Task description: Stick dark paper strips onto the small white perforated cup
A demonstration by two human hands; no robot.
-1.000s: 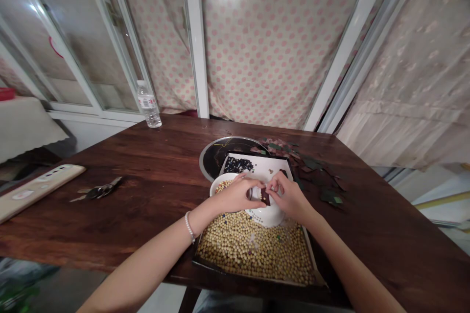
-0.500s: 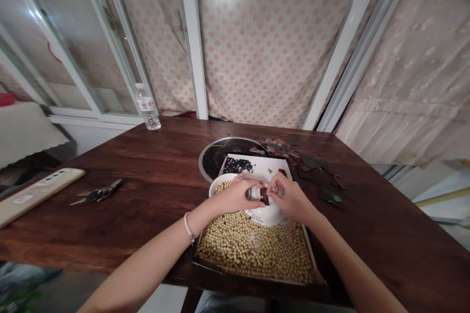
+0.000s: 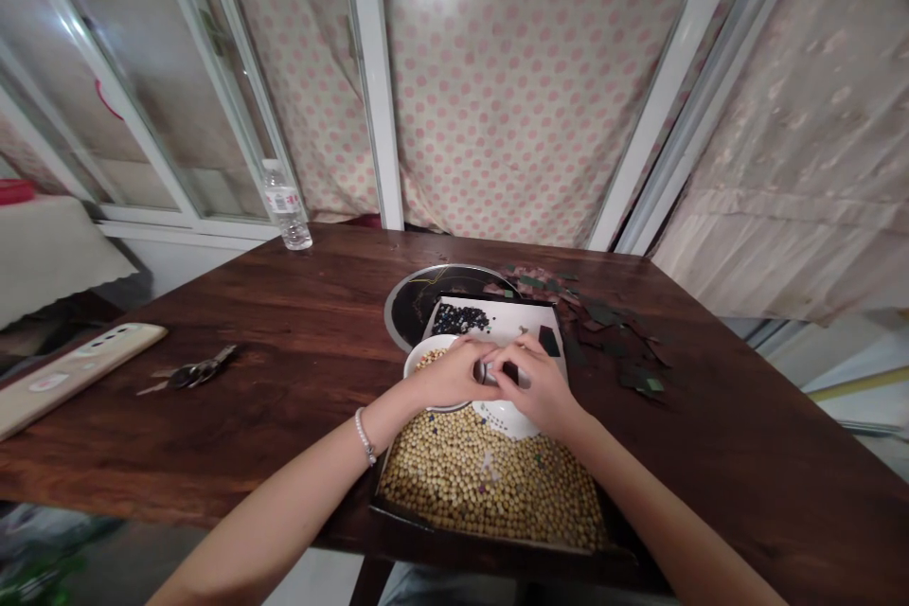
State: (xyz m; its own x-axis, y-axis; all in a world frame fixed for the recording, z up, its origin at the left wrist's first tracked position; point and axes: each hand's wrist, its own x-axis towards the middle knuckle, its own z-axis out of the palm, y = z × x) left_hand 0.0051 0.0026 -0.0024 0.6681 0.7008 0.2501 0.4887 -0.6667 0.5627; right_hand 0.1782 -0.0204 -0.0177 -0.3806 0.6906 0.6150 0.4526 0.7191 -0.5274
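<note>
My left hand (image 3: 461,373) and my right hand (image 3: 538,386) meet over the white bowls, thumbs and fingertips pressed together. The small dark red piece with pale beads that showed between them half a second ago is now hidden by my fingers. Below my left hand, a white bowl (image 3: 413,362) holds yellowish and coloured beads. Another white bowl (image 3: 507,420), with dotted marks on it, sits under my right hand. Both bowls stand in a shallow black-edged box (image 3: 511,312). Round cream-yellow beads (image 3: 490,483) fill its near part, and small black beads (image 3: 461,317) lie at the far left.
Behind the box lies a dark round plate (image 3: 408,312). Dark red and green scraps (image 3: 603,317) are strewn to the right. A water bottle (image 3: 288,208), keys (image 3: 191,371) and a phone (image 3: 78,374) are on the left of the wooden table (image 3: 298,303).
My right hand has moved slightly left and closed in against my left fingertips, covering the dark red piece. A dark green piece in the box's far right corner shows more fully.
</note>
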